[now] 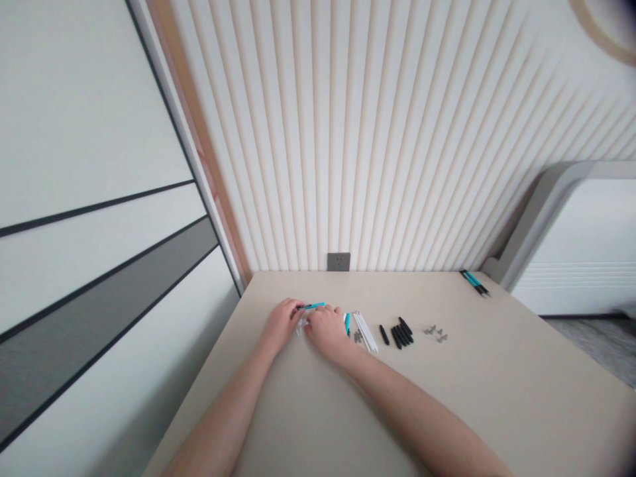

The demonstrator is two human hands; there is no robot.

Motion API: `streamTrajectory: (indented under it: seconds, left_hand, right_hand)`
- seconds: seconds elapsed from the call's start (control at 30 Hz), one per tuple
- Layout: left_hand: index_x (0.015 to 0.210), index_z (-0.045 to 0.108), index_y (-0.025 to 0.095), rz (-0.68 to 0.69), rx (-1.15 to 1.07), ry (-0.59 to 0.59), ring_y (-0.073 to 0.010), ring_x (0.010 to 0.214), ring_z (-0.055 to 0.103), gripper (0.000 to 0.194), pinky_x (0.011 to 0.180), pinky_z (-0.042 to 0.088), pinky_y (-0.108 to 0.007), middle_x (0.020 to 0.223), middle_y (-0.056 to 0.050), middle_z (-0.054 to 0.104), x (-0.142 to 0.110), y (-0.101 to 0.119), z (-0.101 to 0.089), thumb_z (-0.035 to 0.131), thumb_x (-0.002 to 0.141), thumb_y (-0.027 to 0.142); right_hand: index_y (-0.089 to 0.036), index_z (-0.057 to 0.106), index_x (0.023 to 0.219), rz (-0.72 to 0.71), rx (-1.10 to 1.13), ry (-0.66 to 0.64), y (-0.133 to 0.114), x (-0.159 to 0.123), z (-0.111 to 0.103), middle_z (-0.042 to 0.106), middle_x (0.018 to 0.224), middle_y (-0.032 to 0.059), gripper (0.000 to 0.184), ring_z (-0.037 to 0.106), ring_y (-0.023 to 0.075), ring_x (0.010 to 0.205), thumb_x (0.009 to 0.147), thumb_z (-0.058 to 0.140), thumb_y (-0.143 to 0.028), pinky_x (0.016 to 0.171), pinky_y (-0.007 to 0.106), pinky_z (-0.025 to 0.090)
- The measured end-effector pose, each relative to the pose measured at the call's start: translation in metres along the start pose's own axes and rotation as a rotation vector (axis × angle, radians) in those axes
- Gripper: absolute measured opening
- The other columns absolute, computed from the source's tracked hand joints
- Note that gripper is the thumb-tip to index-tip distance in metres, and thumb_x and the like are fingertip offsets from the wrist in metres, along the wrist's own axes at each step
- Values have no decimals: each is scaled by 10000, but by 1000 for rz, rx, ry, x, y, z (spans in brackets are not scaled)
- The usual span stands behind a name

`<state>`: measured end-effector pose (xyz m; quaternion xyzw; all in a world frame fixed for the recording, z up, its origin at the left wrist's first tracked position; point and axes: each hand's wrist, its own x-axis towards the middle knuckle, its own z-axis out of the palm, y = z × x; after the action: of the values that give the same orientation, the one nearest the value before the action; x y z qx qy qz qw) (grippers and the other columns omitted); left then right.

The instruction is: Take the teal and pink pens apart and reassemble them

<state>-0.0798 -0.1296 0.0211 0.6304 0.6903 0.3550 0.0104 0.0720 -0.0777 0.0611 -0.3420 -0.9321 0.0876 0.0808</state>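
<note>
Near the back left of the table, my left hand (281,323) is closed around the black end of a blue pen barrel (316,305), which points to the right. Just beside it, my right hand (326,329) reaches down with bent fingers over some small clear pieces (299,328). Its fingertips are hidden, so what they pinch does not show. Partly covered by this hand, blue barrels (347,322) lie on the table. Thin white refill tubes (366,332) are bunched to the right, beside small grey parts (358,336).
Several black pen grips (401,334) lie right of the tubes, then small metallic pieces (437,333). Blue-and-black pens (476,283) rest at the table's (298,424) back right corner. Behind stands a ribbed wall with a socket (338,262); a white cabinet (99,165) is on the left.
</note>
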Motion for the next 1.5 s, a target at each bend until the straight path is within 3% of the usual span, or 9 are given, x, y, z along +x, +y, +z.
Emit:
streamTrajectory:
  seconds: [0.4,0.6,0.77,0.9,1.07,1.5]
  left_hand:
    - [922,658,194,-8,-38,-3,-198,866,616,147,796,479,-315,909,-50,669,1,1,0,535,886,266]
    - [927,663,185,-19,-52,-8,-193,853,614,159,790,483,-316,907,-58,669,1,2,-1,535,885,269]
    - [946,650,191,-4,-48,29,-186,839,615,166,774,492,-316,909,-49,655,-1,11,-5,510,913,274]
    - [950,643,205,73,-61,46,-188,868,615,146,802,491,-318,900,-42,648,-3,26,-3,521,922,279]
    - [968,645,202,171,-96,-2,-183,885,607,145,824,491,-316,917,-51,646,-8,47,4,521,934,268]
    - [1012,648,217,240,-139,-93,-189,910,605,163,836,495,-328,961,-66,658,-15,72,8,508,946,268]
  right_hand:
    - [-167,706,955,-30,-21,0,1,8,6,711,996,141,245,617,253,969,884,472,-180,834,388,371]
    - [-188,708,933,-104,-20,-20,5,5,-1,716,975,107,222,609,248,972,906,493,-239,827,367,359]
    - [-213,696,852,-215,60,81,37,-14,-19,701,957,50,206,598,212,966,931,534,-313,829,330,335]
    - [-210,677,875,-186,151,212,87,-38,-28,681,906,40,237,601,181,911,949,523,-374,823,315,333]
    - [-208,660,856,-121,259,340,134,-67,-21,673,898,29,191,604,164,857,941,543,-333,828,313,352]
    - [-217,663,881,-207,275,357,138,-82,-33,683,902,42,189,608,157,859,950,531,-333,854,321,359]
